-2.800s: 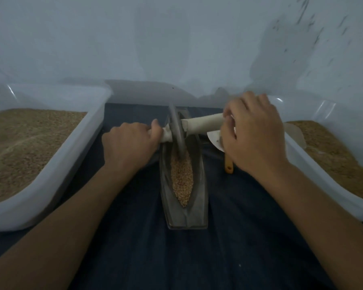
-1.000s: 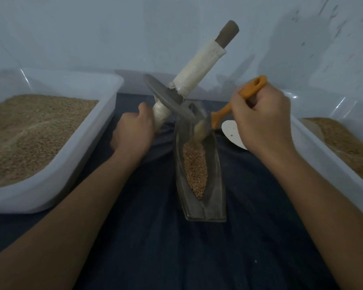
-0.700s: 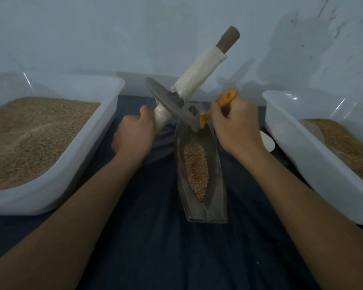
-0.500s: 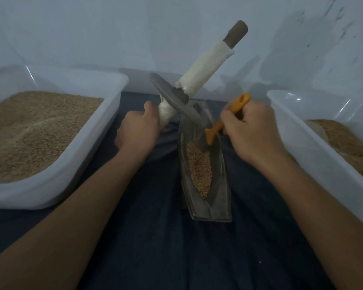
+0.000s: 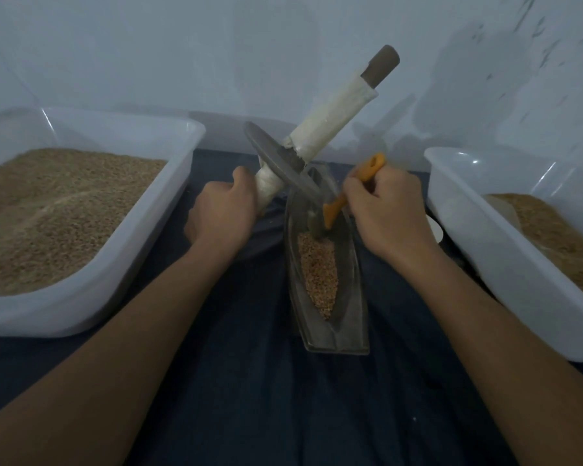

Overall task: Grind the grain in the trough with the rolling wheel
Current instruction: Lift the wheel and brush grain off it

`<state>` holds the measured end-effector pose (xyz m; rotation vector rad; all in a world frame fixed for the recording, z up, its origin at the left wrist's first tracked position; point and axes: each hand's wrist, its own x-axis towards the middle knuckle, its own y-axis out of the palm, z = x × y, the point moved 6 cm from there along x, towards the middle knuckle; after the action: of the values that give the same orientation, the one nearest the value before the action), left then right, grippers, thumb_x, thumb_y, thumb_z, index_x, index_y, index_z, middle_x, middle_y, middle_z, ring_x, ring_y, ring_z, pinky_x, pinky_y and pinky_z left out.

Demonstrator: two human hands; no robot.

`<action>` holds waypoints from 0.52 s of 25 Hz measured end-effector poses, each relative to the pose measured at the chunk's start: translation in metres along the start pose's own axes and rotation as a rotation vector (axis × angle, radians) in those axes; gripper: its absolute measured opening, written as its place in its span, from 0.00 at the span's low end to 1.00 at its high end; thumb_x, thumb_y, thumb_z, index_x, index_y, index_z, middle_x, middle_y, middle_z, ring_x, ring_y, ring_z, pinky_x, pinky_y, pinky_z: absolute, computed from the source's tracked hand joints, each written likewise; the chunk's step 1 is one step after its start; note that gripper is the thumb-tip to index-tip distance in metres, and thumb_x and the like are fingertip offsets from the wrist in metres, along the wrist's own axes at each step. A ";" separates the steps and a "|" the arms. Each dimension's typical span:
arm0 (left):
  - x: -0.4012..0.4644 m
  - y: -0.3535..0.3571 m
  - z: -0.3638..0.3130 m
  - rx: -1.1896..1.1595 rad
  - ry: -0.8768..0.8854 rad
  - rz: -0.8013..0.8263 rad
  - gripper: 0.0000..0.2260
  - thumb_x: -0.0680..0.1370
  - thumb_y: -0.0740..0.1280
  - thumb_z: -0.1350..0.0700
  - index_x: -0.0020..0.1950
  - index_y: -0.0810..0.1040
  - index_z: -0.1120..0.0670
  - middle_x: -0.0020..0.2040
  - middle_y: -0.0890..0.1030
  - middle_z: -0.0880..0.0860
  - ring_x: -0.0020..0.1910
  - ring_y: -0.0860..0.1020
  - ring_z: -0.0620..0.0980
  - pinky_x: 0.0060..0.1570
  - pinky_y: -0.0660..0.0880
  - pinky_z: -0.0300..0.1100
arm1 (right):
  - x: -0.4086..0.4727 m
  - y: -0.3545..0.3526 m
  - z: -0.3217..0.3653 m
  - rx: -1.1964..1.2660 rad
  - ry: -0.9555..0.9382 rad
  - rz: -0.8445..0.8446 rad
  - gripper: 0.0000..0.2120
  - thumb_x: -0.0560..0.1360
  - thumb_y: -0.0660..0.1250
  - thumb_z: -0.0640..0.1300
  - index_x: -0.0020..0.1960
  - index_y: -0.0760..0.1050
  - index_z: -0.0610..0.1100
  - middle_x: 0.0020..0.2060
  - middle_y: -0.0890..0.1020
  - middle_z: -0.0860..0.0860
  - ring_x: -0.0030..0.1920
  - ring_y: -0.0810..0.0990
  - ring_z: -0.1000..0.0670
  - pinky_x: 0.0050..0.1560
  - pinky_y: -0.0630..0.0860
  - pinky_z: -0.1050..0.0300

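Left of my left grip sits a white plastic tub of brown grain on the dark blue cloth. My left hand is closed round the lower white-wrapped end of the axle, holding the grey metal rolling wheel lifted and tilted; its long white-wrapped handle points up and away to the right. Just right of that grip, the narrow grey boat-shaped trough runs lengthwise away from me, its point far, with the tan grain lying along its groove. My right hand grips an orange-handled brush, bristles at the far end of the grain. Beyond it stands a second white tub.

I judge the risk is spillage: a hard sweep could flick grain over the low wall, or the tilted wheel could slip and knock the trough.
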<state>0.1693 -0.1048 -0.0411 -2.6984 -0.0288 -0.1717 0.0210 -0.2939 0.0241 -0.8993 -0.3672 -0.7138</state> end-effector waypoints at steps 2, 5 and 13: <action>-0.001 0.001 -0.001 -0.007 0.014 0.005 0.33 0.70 0.48 0.33 0.41 0.83 0.55 0.41 0.85 0.54 0.43 0.81 0.58 0.45 0.72 0.51 | -0.006 -0.010 0.001 0.001 0.031 0.045 0.19 0.81 0.62 0.46 0.37 0.75 0.34 0.29 0.79 0.42 0.29 0.79 0.45 0.32 0.75 0.44; -0.004 0.001 -0.002 -0.017 0.012 0.014 0.34 0.68 0.47 0.32 0.42 0.84 0.55 0.41 0.85 0.54 0.43 0.81 0.58 0.47 0.74 0.51 | -0.004 -0.032 0.012 0.015 0.055 0.055 0.16 0.79 0.63 0.46 0.43 0.76 0.33 0.34 0.81 0.39 0.35 0.80 0.39 0.35 0.77 0.37; -0.009 0.000 -0.007 0.018 0.041 0.000 0.32 0.69 0.48 0.32 0.38 0.82 0.55 0.38 0.84 0.54 0.41 0.80 0.57 0.43 0.70 0.50 | -0.009 -0.064 0.041 0.144 0.040 0.038 0.17 0.75 0.63 0.45 0.40 0.73 0.29 0.28 0.78 0.39 0.24 0.74 0.54 0.25 0.69 0.60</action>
<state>0.1596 -0.1082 -0.0362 -2.6759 -0.0173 -0.2260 -0.0302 -0.2832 0.0800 -0.7535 -0.3609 -0.6613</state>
